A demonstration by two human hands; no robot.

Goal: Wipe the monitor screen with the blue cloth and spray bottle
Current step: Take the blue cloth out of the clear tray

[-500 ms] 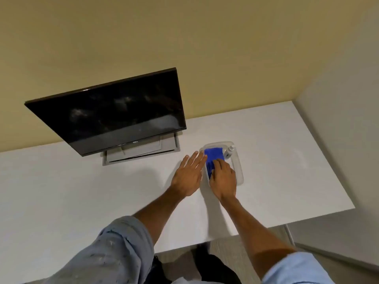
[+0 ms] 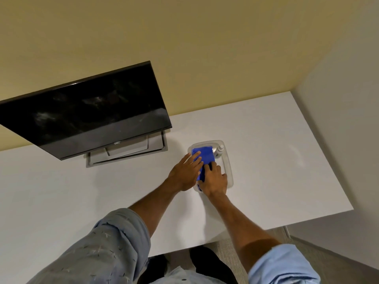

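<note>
White desk [image 2: 266, 171], hands [image 2: 184, 173] [image 2: 215, 181] outstretched onto blue cloth [image 2: 205, 154]

The only lettering that can be read is the brand mark "DELL", in small pale capitals on the monitor [image 2: 86, 111]. It sits at the middle of the dark lower bezel, just above the grey stand [image 2: 127, 149], and in the head view the word runs tilted along the slanted bottom edge of the screen. The spray bottle [image 2: 219, 151], standing in the clear tray [image 2: 230, 171] on the table [image 2: 276, 160], may carry print on its pale body, but it is too small and blurred to make out.
</note>
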